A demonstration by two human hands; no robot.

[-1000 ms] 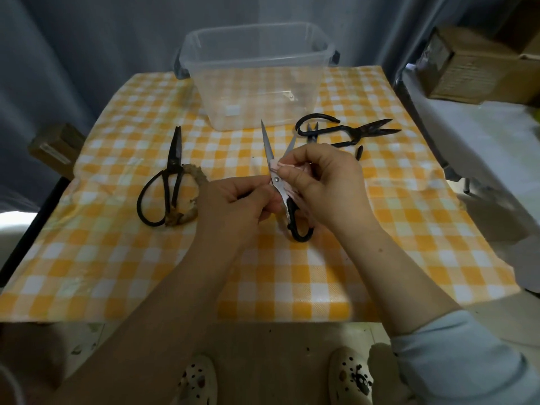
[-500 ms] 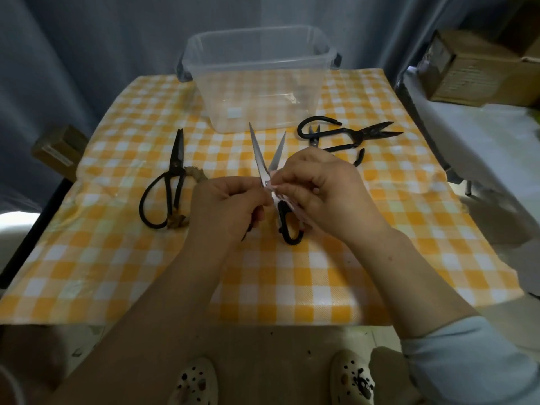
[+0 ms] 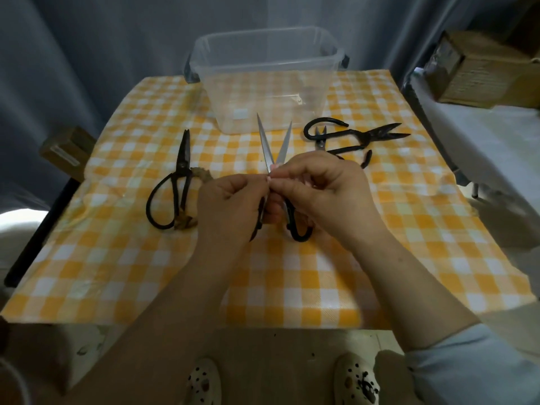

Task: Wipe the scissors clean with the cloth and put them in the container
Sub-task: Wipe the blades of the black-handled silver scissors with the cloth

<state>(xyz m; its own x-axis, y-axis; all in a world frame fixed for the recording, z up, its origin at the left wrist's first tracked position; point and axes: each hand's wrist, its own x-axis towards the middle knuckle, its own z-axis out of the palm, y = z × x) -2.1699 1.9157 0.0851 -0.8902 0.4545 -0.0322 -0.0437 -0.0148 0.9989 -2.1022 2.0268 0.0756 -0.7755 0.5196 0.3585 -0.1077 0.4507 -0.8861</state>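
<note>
A table under a yellow-and-white checked tablecloth (image 3: 292,287) fills the middle of the frame. At its upper centre stands the clear plastic container (image 3: 267,83), which looks empty. Below it, both hands meet at the centre of the frame: the left hand (image 3: 230,206) and the right hand (image 3: 324,191) are each closed on the silver scissors (image 3: 276,147), fingers curled around the black handles, thumbs and fingertips pinched together at the pivot. The blades rise in a narrow V toward the container, tips apart. At the left lies a dark pair of scissors (image 3: 175,188) on a brownish rag (image 3: 201,175) (probably the cloth, though little of it shows). At the upper right lie more dark shears (image 3: 353,135), overlapping a small silver pair.

The held scissors should be stiff, fairly light and slick along the polished steel, with sharp edges and points. The loops or the pivot make the safest hold, and wiping from the spine keeps fingers off the edges. Whether any cloth is pinched between the fingers cannot be told.
</note>
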